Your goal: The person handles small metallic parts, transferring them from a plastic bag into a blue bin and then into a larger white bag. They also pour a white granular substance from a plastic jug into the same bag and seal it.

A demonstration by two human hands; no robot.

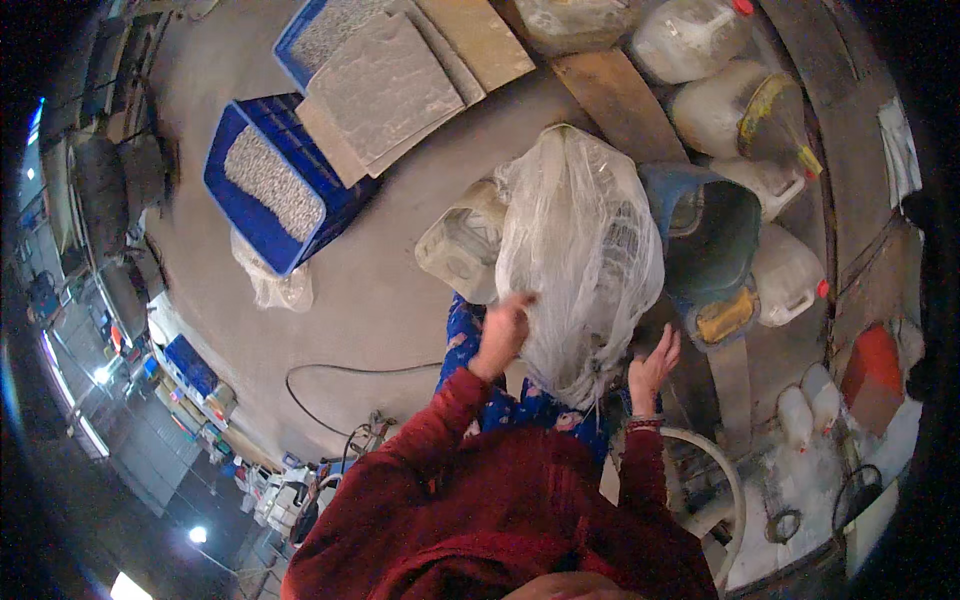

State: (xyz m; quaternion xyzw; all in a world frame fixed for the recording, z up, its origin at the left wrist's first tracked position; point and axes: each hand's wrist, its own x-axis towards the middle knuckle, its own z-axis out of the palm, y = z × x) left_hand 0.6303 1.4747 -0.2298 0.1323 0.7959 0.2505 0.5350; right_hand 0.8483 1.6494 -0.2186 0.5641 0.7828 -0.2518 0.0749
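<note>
A big, crumpled, see-through plastic bag bulges upright in front of my knees; what lies inside is too blurred to tell. At its left edge is my left hand, fingers curled in against the plastic. My right hand is just off the bag's lower right side, its fingers apart and holding nothing. A cut-open whitish jug stands against the bag's left side. Close on its right is an open blue-grey container, with a small yellowish block in a blue holder beside it.
Blue crates of pale pellets stand at the far left, beside flat cardboard sheets. Whitish jugs line the right. A dark hose curves across the floor at left. A red container is at far right.
</note>
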